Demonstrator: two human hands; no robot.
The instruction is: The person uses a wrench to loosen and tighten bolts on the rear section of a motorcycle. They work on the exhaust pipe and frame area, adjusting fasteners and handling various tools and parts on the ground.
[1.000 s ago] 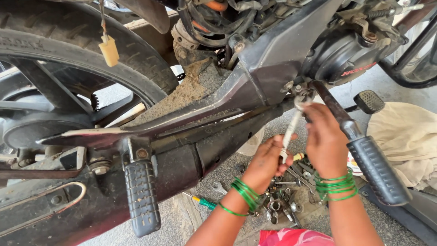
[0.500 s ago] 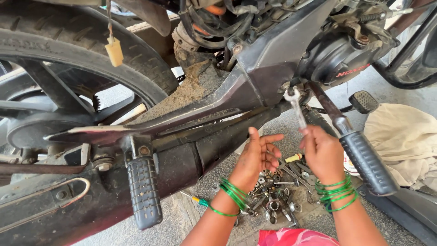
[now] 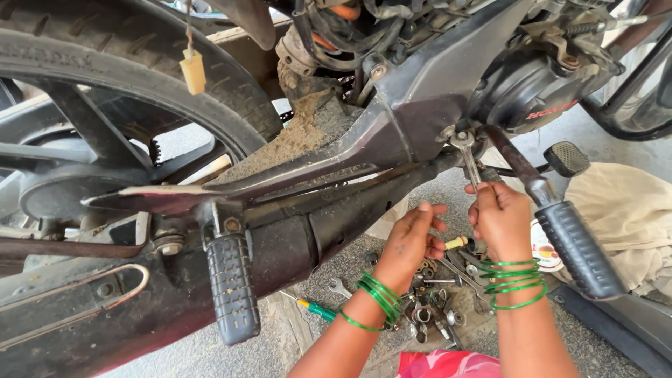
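Note:
A motorcycle lies close in front of me, its dark frame plate point(image 3: 420, 119) and engine cover point(image 3: 532, 91) at upper right. A steel ring spanner point(image 3: 467, 155) sits on a bolt of the frame, its shaft running down into my right hand point(image 3: 500, 217), which is closed around the lower end. My left hand point(image 3: 413, 241) hovers just left of it, fingers loosely spread, holding nothing I can see. Both wrists carry green bangles.
Rear tyre point(image 3: 126, 77) fills the upper left. A black footpeg point(image 3: 231, 287) hangs at centre left, a kick lever with rubber grip point(image 3: 577, 245) at right. Loose sockets, nuts and tools point(image 3: 434, 301) lie on the ground below my hands, a green-handled screwdriver point(image 3: 315, 308) beside them. A beige cloth point(image 3: 630, 217) lies right.
My right hand swung the spanner from leaning right to nearly upright and moved left. My left hand let go of the spanner shaft and opened beside it.

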